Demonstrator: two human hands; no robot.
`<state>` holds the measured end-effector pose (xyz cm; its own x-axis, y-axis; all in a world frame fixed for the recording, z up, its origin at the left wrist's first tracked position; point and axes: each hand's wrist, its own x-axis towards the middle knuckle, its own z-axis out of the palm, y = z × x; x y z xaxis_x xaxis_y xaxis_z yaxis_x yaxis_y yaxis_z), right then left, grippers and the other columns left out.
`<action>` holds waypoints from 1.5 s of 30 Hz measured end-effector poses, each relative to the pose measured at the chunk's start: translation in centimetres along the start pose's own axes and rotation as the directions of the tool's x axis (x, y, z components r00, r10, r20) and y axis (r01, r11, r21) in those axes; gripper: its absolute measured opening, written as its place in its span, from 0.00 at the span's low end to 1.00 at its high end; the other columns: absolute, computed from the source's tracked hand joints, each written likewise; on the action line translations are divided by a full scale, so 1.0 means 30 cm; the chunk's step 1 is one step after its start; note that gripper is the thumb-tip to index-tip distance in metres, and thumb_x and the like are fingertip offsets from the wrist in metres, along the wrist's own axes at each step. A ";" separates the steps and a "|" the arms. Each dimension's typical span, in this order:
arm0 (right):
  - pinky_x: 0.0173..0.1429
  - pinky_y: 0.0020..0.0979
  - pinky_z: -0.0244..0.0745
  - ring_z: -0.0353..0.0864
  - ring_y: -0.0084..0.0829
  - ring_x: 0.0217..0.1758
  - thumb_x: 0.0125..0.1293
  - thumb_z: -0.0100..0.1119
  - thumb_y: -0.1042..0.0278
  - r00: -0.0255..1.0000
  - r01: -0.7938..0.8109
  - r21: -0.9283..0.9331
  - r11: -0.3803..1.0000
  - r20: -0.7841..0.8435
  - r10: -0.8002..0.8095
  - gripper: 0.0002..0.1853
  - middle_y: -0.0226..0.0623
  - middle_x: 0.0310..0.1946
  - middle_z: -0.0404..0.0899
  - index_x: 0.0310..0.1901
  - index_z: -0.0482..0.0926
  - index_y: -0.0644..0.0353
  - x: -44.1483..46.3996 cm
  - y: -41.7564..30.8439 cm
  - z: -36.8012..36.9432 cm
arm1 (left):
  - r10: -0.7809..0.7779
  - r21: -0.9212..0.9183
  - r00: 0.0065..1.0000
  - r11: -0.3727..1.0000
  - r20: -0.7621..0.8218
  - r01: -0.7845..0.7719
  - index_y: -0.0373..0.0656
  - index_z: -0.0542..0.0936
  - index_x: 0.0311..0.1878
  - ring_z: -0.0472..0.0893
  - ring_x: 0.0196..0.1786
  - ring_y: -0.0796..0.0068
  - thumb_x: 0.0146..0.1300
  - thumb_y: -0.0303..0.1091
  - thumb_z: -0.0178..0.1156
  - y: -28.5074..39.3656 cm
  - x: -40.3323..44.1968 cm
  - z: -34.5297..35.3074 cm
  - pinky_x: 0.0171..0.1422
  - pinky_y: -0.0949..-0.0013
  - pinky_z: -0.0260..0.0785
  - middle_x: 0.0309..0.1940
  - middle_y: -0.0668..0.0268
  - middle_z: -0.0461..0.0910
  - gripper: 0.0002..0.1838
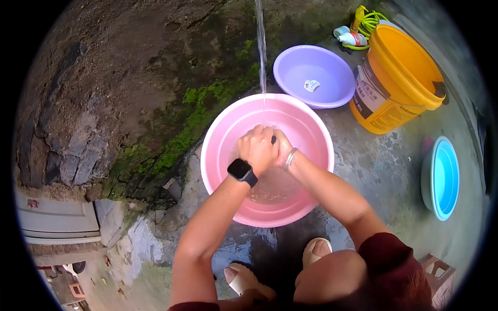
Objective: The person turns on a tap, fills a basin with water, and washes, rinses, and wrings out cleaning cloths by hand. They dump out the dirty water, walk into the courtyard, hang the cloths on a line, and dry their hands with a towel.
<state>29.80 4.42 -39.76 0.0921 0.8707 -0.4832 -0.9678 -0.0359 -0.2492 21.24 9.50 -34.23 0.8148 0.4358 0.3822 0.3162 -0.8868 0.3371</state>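
Observation:
A pink basin [316, 179] with cloudy water in it stands on the wet ground in front of me. Above the water, my left hand [256, 146] and my right hand [282, 147] are pressed together, fingers closed. A small dark thing [274, 139] shows between them; its kind is unclear, and the rest of what they may hold is hidden. On my left wrist sits a black watch [240, 169], on my right wrist a silver bangle [290, 157]. A stream of water [261, 46] falls into the basin just beyond my hands.
Behind the basin is a purple basin [295, 62], beside a yellow bucket [389, 114]. Bottles [353, 39] and a green hose [369, 22] lie behind the bucket. A blue basin [447, 179] stands at right. A mossy earth bank [129, 93] rises on the left.

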 end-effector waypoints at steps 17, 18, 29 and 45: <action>0.49 0.32 0.75 0.79 0.34 0.42 0.46 0.62 0.76 0.918 -0.163 -0.813 0.558 -0.332 -0.215 0.28 0.43 0.44 0.77 0.53 0.70 0.66 -0.371 -0.347 -0.351 | -0.506 -0.812 0.711 0.036 0.488 0.583 0.36 0.74 0.43 0.82 0.33 0.73 0.64 0.32 0.52 -0.170 -0.261 -0.465 0.38 0.69 0.79 0.34 0.56 0.81 0.09; 0.49 0.31 0.75 0.79 0.34 0.41 0.45 0.62 0.75 0.935 -0.165 -0.752 0.638 -0.326 -0.142 0.28 0.44 0.43 0.77 0.53 0.71 0.65 -0.348 -0.308 -0.368 | -0.469 -0.860 0.774 0.059 0.425 0.507 0.37 0.73 0.41 0.82 0.35 0.75 0.64 0.31 0.53 -0.121 -0.175 -0.519 0.41 0.68 0.78 0.34 0.58 0.80 0.08; 0.44 0.28 0.75 0.80 0.31 0.37 0.48 0.64 0.70 0.959 -0.281 -0.355 0.892 -0.083 0.270 0.15 0.40 0.36 0.81 0.39 0.79 0.66 0.016 0.191 -0.318 | -0.317 -0.665 0.783 0.413 0.535 0.622 0.20 0.71 0.39 0.83 0.33 0.65 0.64 0.24 0.49 0.200 0.392 -0.607 0.42 0.73 0.80 0.30 0.47 0.78 0.11; 0.47 0.34 0.74 0.80 0.44 0.41 0.53 0.58 0.52 0.805 -0.316 -0.909 -0.273 -0.105 -0.584 0.24 0.51 0.35 0.80 0.43 0.77 0.67 -0.402 -0.419 -0.174 | -0.591 -0.401 0.363 0.073 0.720 0.913 0.36 0.69 0.45 0.82 0.35 0.71 0.59 0.28 0.58 -0.201 -0.368 -0.450 0.38 0.71 0.80 0.36 0.56 0.79 0.13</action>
<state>42.08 -8.20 -35.18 0.6637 0.6703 -0.3320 0.4475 -0.7114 -0.5419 3.79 12.12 -28.86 0.4588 0.5716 -0.6802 0.5726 0.3952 0.7183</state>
